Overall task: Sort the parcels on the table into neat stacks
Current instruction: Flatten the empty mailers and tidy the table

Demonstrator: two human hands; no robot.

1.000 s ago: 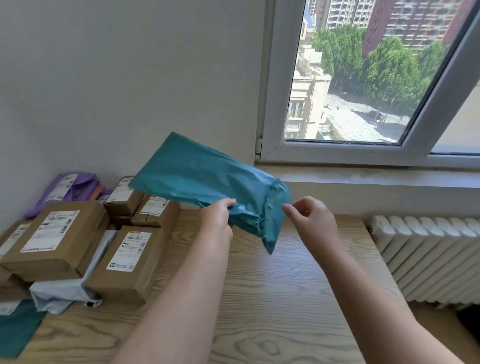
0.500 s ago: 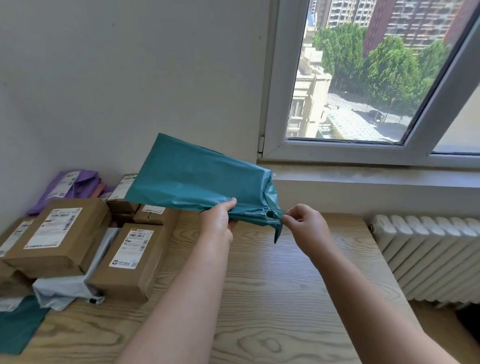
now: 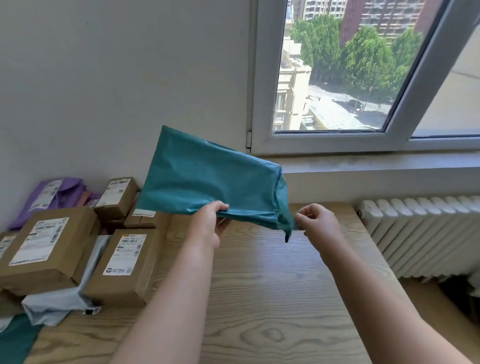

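In the head view, the person holds a teal plastic parcel (image 3: 206,178) in the air above the far part of the wooden table (image 3: 270,291), in front of the wall and just below the window sill. The left hand (image 3: 208,224) grips the near edge of the parcel, the thumb on top and the fingers curled under it. The right hand (image 3: 317,222) pinches the crumpled right end of the parcel between the thumb and the fingertips; a small dark tip of the plastic hangs down there. The parcel is tilted, with its far left corner the highest.

On the left side of the table lie the other parcels, close together. A large cardboard box (image 3: 46,246) lies on top of others, a medium box (image 3: 127,265) is just beside it, and a small box (image 3: 116,196) stands behind them. A grey plastic mailer (image 3: 60,303) lies partly under the boxes. A purple mailer (image 3: 50,194) is by the wall, and another teal mailer (image 3: 4,342) is at the near left corner. A white radiator (image 3: 427,234) stands to the right of the table, under the window (image 3: 332,76).
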